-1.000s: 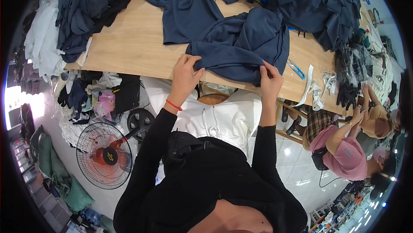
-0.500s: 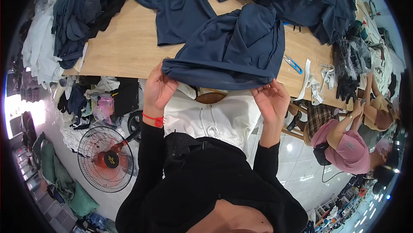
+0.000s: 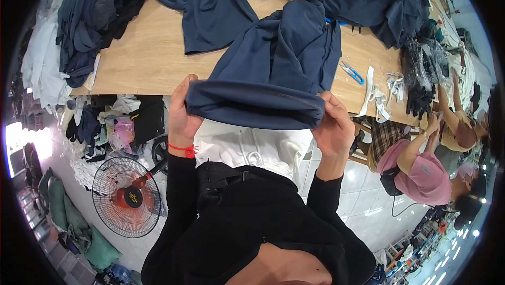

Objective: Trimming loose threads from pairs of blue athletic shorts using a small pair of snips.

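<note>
A navy garment (image 3: 284, 48) lies partly on the wooden table (image 3: 142, 58), its near end lifted off the front edge. That end is a wide hem, held stretched between my two hands and gaping as a dark slot toward me. My left hand (image 3: 182, 116), with a red string at the wrist, grips the hem's left end, thumb on top. At the opposite end, the fingers of my right hand (image 3: 335, 127) are closed on the hem. Blue thread snips (image 3: 353, 73) rest on the table to the right of the garment.
Navy garments (image 3: 368, 1) are heaped at the back, and another pile (image 3: 87, 22) hangs over the left side. White fabric strips (image 3: 374, 93) lie at right. A fan (image 3: 129, 196) stands at lower left. Two people work at right, one in a pink shirt (image 3: 421, 172).
Both hands have drawn the hem nearer to me and a little lower. The hem, earlier a folded edge, now gapes open. The view has shifted slightly.
</note>
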Motion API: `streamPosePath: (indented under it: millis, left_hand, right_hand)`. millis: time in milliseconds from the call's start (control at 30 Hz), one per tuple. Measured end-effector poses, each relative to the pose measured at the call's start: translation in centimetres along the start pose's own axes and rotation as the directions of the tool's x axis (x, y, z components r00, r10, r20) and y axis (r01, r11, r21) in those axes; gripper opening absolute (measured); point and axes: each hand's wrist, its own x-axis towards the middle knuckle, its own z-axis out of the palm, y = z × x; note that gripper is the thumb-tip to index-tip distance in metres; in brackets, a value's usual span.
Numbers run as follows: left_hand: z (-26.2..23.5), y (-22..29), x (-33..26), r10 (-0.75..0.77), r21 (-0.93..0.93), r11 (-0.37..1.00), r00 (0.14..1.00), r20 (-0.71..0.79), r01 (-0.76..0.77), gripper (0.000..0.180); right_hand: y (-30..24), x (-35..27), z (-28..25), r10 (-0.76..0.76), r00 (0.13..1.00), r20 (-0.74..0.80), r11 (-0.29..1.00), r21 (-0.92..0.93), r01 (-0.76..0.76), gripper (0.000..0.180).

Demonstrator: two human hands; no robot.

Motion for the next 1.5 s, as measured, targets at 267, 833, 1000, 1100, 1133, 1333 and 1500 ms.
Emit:
streamPosePath:
  millis: [267,833,1000,1100,1133,1333,1500]
  left_hand:
    - [-0.6,-1.3,-0.1,-0.015,0.114,0.993,0.975,0.221,-0.011,0.029]
    - [3.4,-2.8,-0.8,-0.229,0.115,0.973,0.858,0.460,0.198,0.073]
    - [0.9,-3.1,-0.7,-0.142,-0.028,0.983,0.847,0.511,0.181,0.065]
    - [0.1,-2.7,-0.6,-0.084,-0.381,0.895,0.925,0.370,0.233,0.035]
    - [0.0,-2.6,-0.5,-0.085,-0.379,0.896,0.926,0.367,0.233,0.035]
    - [-0.2,-1.9,-0.2,-0.049,-0.301,0.944,0.960,0.276,0.134,0.038]
    - [-0.9,-2.4,0.3,-0.027,-0.313,0.936,0.922,0.387,0.159,0.044]
  right_hand:
    - [1.3,0.0,0.8,0.010,1.000,0.024,0.997,-0.077,-0.008,0.011]
    - [2.2,0.5,0.5,0.032,0.994,-0.105,0.998,-0.057,-0.038,0.009]
    - [1.4,0.6,-0.3,0.120,0.987,-0.107,0.993,0.020,-0.119,0.012]
    - [0.8,0.9,-0.4,0.146,0.985,-0.091,0.904,0.418,-0.095,0.008]
    - [0.5,0.8,-0.7,0.148,0.985,-0.092,0.902,0.420,-0.096,0.008]
    - [0.3,0.4,-1.4,0.073,0.994,-0.084,0.942,0.333,-0.041,0.015]
    - [-0.1,0.3,-1.8,0.030,0.998,-0.047,0.965,0.260,-0.017,0.015]
